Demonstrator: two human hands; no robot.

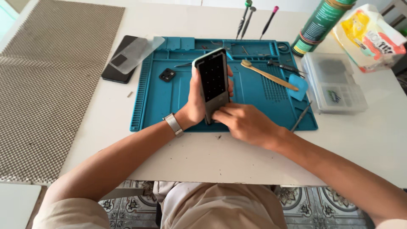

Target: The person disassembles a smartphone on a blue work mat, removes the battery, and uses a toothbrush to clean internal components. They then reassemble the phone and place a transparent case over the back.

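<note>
Woven grey mat covering the tabletop's left edge, dark phone beside it, left hand gripping an upright smartphone over the blue repair mat, right hand pinching its lower end, clear parts box toward the right edge, bare tabletop along the near edge.

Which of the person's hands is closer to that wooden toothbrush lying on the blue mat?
The right hand. It sits just below the toothbrush, at the phone's lower end. The left hand holds the phone farther to the left.
</note>
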